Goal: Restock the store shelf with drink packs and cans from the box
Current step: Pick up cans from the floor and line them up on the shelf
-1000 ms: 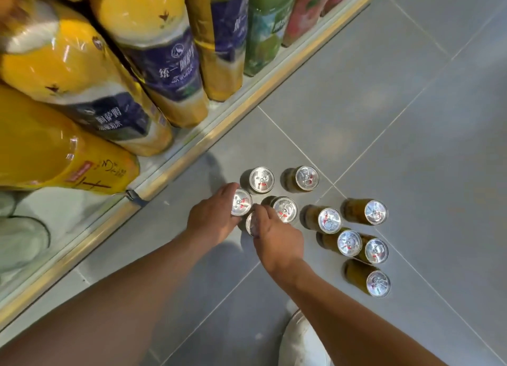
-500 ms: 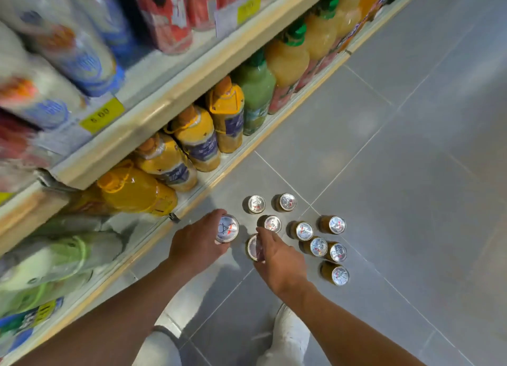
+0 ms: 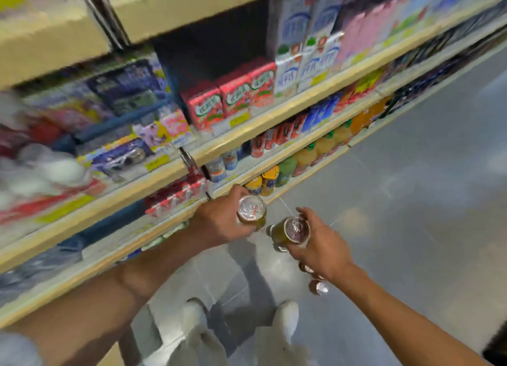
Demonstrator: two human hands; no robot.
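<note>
Grey floor tiles (image 3: 411, 201) fill the right side of the view, and a long run of store shelving (image 3: 288, 113) with beige edges climbs across the left, much of it blurred. On the middle shelf stand tall white and blue cartons (image 3: 310, 36), with shorter red cartons (image 3: 236, 96) just beside them to the left. On the lowest shelf, near the floor, a row of juice bottles (image 3: 285, 170) in yellow, orange and green stands upright.

Both bare arms reach forward in front of the shelving. The left hand (image 3: 219, 223) is curled round a gold can (image 3: 251, 210), held upright with its silver top facing the camera, close to the edge of a lower shelf. The right hand (image 3: 321, 245) grips a second gold can (image 3: 292, 231) from the side; this one tilts slightly toward the left can. The two sit near each other but apart.

Below the right wrist, a few more cans (image 3: 318, 287) stand on the floor, partly hidden by the arm. Two white shoes (image 3: 286, 316) show at the bottom.
</note>
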